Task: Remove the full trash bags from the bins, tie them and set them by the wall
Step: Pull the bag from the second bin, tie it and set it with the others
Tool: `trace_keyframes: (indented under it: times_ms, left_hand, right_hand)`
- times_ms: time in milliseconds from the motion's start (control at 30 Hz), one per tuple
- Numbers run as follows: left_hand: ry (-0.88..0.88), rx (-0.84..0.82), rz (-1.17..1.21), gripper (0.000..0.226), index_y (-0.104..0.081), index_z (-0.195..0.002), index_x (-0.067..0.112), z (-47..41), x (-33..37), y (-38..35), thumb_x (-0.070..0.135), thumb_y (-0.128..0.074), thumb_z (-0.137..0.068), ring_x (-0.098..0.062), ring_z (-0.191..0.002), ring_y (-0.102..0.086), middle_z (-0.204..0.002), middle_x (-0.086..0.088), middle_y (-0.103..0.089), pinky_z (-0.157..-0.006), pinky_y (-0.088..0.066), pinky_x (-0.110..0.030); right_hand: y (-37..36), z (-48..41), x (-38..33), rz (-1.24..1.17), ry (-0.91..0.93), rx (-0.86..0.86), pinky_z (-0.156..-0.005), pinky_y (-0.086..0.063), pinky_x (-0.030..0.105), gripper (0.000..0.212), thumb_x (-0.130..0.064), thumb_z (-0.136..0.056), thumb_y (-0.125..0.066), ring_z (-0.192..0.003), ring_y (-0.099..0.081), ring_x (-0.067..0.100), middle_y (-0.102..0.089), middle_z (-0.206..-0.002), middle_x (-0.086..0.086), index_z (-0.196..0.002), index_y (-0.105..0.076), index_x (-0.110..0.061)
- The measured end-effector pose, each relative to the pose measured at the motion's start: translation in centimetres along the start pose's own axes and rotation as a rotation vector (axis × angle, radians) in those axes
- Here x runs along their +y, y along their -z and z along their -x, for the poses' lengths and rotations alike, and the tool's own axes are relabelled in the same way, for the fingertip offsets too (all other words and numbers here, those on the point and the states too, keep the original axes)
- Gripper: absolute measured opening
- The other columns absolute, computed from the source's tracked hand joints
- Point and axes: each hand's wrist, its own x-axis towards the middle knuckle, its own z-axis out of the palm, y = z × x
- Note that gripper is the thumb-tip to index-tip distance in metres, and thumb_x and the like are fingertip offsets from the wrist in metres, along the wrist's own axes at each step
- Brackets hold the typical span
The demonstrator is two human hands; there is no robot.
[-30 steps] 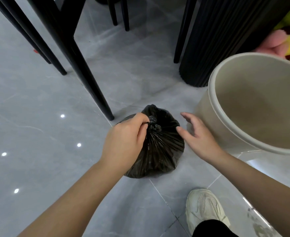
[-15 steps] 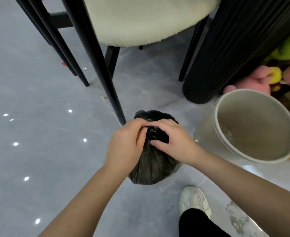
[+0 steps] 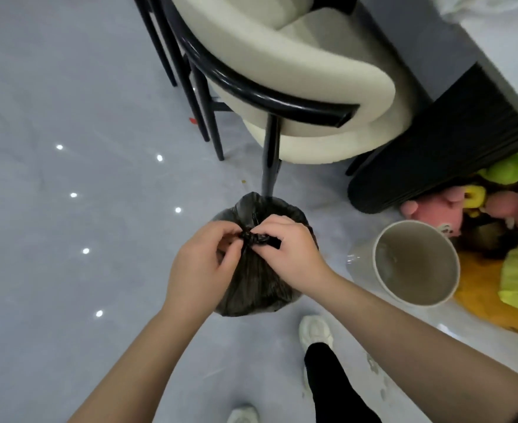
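bag (image 3: 253, 282) on floor (image 3: 68, 270) beside empty bin (image 3: 416, 267), below chair (image 3: 282, 87). neck now pinched by left hand (image 3: 201, 265) and right hand (image 3: 291, 250) (right was spread, apart a second ago). knot being tightened; carrying to wall judged next.

A black bag (image 3: 253, 288) stands on the grey floor (image 3: 68, 270). Over its top the left hand (image 3: 201, 267) and right hand (image 3: 291, 250) pinch the gathered neck (image 3: 256, 238) from either side. Right of the bag sits a tilted beige bin (image 3: 416, 264); behind the bag, a cream chair (image 3: 297, 80); in front, a white shoe (image 3: 315, 331).
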Motion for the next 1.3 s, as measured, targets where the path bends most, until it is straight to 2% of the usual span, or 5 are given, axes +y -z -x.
trace_keyframes:
  times_ms: [167, 367, 733, 1000, 1300]
  left_hand:
    - [0.047, 0.011, -0.145, 0.023, -0.063, -0.103, 0.025, -0.9, 3.1, 8.8, 0.029, -0.068, -0.081, -0.006, -0.096, -0.056, -0.097, 0.016, -0.057, -0.084, -0.047, -0.027]
    - [0.046, 0.076, -0.303, 0.016, -0.067, -0.095, 0.021, -5.3, 1.3, 17.8, 0.017, -0.065, -0.079, -0.021, -0.085, -0.06, -0.089, 0.006, -0.062, -0.077, -0.049, -0.038]
    - [0.083, 0.145, -0.134, 0.012, -0.068, -0.093, 0.022, -18.9, -4.7, 33.8, 0.016, -0.062, -0.084, -0.017, -0.09, -0.058, -0.091, 0.008, -0.064, -0.082, -0.048, -0.043]
    - [0.092, 0.226, -0.182, 0.013, -0.068, -0.093, 0.018, -35.0, -7.5, 41.7, 0.012, -0.062, -0.084, -0.017, -0.088, -0.058, -0.09, 0.005, -0.064, -0.081, -0.049, -0.041]
    - [0.17, 0.287, -0.161, 0.017, -0.07, -0.095, 0.016, -57.1, -10.6, 49.4, 0.007, -0.062, -0.083, -0.015, -0.094, -0.055, -0.095, 0.003, -0.065, -0.085, -0.045, -0.032]
  right_hand:
    - [1.2, -3.8, -9.5, -0.142, -0.034, -0.057, -0.087, -0.051, 0.031, 0.012, -0.011, -0.079, -0.071, -0.09, -0.062, 0.008, -0.065, -0.086, -0.011, -0.09, -0.075, -0.015]
    - [-1.6, -10.6, -17.3, -0.15, -0.025, -0.112, -0.083, -0.05, 0.026, 0.01, -0.01, -0.078, -0.072, -0.087, -0.062, 0.007, -0.065, -0.084, -0.01, -0.087, -0.074, -0.014]
    - [-10.1, -27.8, -28.9, -0.15, -0.114, -0.005, -0.083, -0.051, 0.026, 0.014, -0.005, -0.077, -0.073, -0.086, -0.063, 0.011, -0.063, -0.081, -0.015, -0.088, -0.074, -0.015]
    - [-13.0, -46.0, -32.4, -0.214, -0.128, -0.003, -0.08, -0.047, 0.013, 0.014, -0.007, -0.079, -0.071, -0.086, -0.061, 0.003, -0.066, -0.086, -0.007, -0.089, -0.074, -0.015]
    - [-14.7, -69.9, -34.5, -0.147, -0.18, -0.066, -0.081, -0.047, 0.015, 0.014, -0.012, -0.08, -0.072, -0.087, -0.062, 0.003, -0.066, -0.087, -0.011, -0.093, -0.074, -0.016]
